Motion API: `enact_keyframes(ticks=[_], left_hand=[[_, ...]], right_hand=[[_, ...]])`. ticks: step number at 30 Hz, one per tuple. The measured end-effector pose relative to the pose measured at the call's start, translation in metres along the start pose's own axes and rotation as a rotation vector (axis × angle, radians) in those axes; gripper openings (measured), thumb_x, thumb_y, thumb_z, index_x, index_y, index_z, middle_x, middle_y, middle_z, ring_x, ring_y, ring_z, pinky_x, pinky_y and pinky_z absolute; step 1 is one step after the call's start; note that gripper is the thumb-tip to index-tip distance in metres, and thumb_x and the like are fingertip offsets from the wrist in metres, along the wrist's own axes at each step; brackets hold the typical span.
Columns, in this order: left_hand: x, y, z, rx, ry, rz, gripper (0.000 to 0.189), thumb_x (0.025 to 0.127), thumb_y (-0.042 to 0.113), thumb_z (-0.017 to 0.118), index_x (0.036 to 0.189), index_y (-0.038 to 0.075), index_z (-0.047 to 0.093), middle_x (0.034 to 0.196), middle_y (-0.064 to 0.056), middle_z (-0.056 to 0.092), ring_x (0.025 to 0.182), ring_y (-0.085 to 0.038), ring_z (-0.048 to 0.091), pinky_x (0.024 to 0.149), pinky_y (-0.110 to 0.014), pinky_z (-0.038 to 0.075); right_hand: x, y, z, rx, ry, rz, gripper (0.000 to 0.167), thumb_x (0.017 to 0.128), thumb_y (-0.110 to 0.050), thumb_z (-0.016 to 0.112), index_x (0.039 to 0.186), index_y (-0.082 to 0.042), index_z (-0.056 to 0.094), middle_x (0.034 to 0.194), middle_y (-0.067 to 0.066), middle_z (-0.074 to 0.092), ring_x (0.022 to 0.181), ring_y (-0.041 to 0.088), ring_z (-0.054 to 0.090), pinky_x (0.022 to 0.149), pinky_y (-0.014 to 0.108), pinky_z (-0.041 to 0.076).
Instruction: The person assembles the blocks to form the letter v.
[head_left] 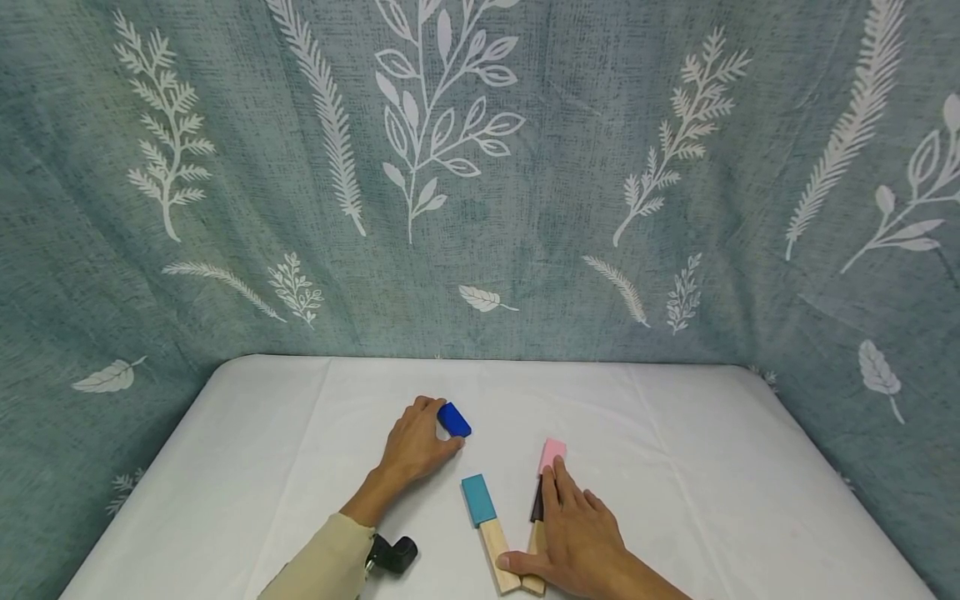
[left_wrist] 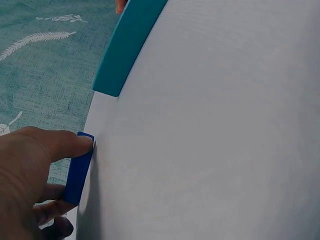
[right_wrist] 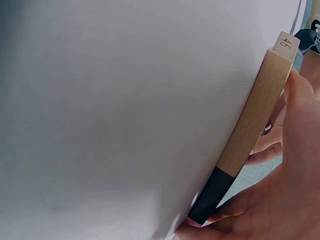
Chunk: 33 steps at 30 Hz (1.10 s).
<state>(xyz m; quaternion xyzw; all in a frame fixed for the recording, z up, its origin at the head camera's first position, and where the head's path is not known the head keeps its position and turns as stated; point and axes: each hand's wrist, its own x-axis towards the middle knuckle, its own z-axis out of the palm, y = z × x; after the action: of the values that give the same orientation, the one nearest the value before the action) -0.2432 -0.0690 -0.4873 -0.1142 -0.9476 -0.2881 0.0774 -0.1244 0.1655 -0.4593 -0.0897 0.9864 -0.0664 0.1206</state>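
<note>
My left hand (head_left: 415,443) pinches a small dark blue block (head_left: 455,420) on the white cloth. In the left wrist view, the thumb presses one end of that blue block (left_wrist: 80,172) while fingers touch the other. My right hand (head_left: 581,527) lies with extended fingers along a row of blocks: fingertips on the pink block (head_left: 552,452), thumb over the plain wooden pieces. Between pink and wood sits a black block (head_left: 537,503), partly covered by the fingers. A teal block (head_left: 478,500) meets a plain wooden block (head_left: 498,553), forming a second row that slants towards the first.
White cloth covers the table (head_left: 705,467). Behind it hangs a green-grey leaf-patterned curtain (head_left: 555,183). A black device (head_left: 394,554) is strapped at the left wrist. The right wrist view shows a wooden end marked 46 (right_wrist: 286,44).
</note>
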Motion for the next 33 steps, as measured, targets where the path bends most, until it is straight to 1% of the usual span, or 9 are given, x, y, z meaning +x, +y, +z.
enact_keyframes(ticks=[6, 12, 15, 21, 26, 33], left_hand=[[0.000, -0.002, 0.000, -0.024, -0.012, 0.018, 0.065, 0.082, 0.030, 0.084, 0.135, 0.001, 0.061, 0.130, -0.018, 0.060, 0.118, -0.036, 0.058, 0.097, -0.053, 0.048], [-0.001, -0.004, -0.003, -0.047, -0.042, 0.035, 0.064, 0.083, 0.031, 0.083, 0.136, 0.003, 0.061, 0.131, -0.016, 0.059, 0.119, -0.035, 0.057, 0.098, -0.051, 0.048], [-0.003, -0.004, -0.006, -0.065, -0.054, 0.061, 0.064, 0.083, 0.031, 0.083, 0.136, 0.003, 0.060, 0.132, -0.015, 0.059, 0.119, -0.035, 0.056, 0.099, -0.052, 0.047], [-0.008, -0.005, -0.010, -0.103, -0.092, 0.104, 0.066, 0.084, 0.032, 0.083, 0.138, 0.004, 0.059, 0.135, -0.014, 0.058, 0.125, -0.035, 0.054, 0.103, -0.052, 0.045], [-0.013, -0.003, -0.013, -0.148, -0.113, 0.143, 0.064, 0.083, 0.030, 0.084, 0.137, 0.004, 0.059, 0.135, -0.013, 0.058, 0.127, -0.035, 0.053, 0.105, -0.053, 0.043], [-0.019, 0.001, -0.016, -0.184, -0.130, 0.173, 0.062, 0.083, 0.029, 0.084, 0.135, 0.007, 0.060, 0.134, -0.011, 0.058, 0.128, -0.034, 0.053, 0.105, -0.053, 0.042]], right_hand=[[0.000, -0.001, 0.000, 0.007, -0.006, -0.003, 0.142, 0.063, -0.098, 0.049, 0.155, 0.008, 0.029, 0.162, 0.027, 0.022, 0.144, 0.038, 0.036, 0.111, 0.060, 0.032], [0.000, -0.001, -0.001, 0.003, -0.013, -0.001, 0.142, 0.063, -0.099, 0.048, 0.155, 0.008, 0.028, 0.163, 0.026, 0.021, 0.144, 0.038, 0.036, 0.110, 0.061, 0.032], [0.000, -0.001, -0.001, -0.004, -0.012, 0.000, 0.142, 0.063, -0.099, 0.047, 0.155, 0.007, 0.028, 0.163, 0.026, 0.022, 0.144, 0.038, 0.036, 0.110, 0.062, 0.032], [0.000, -0.001, 0.000, 0.006, -0.002, -0.005, 0.142, 0.064, -0.098, 0.049, 0.155, 0.008, 0.028, 0.162, 0.027, 0.022, 0.145, 0.038, 0.035, 0.110, 0.062, 0.032], [-0.001, -0.001, -0.001, 0.011, -0.004, -0.005, 0.142, 0.064, -0.098, 0.048, 0.155, 0.008, 0.028, 0.163, 0.026, 0.021, 0.145, 0.038, 0.034, 0.110, 0.062, 0.031], [0.000, 0.000, 0.000, 0.005, -0.004, -0.001, 0.142, 0.063, -0.099, 0.046, 0.155, 0.008, 0.027, 0.163, 0.027, 0.020, 0.144, 0.039, 0.035, 0.110, 0.063, 0.030]])
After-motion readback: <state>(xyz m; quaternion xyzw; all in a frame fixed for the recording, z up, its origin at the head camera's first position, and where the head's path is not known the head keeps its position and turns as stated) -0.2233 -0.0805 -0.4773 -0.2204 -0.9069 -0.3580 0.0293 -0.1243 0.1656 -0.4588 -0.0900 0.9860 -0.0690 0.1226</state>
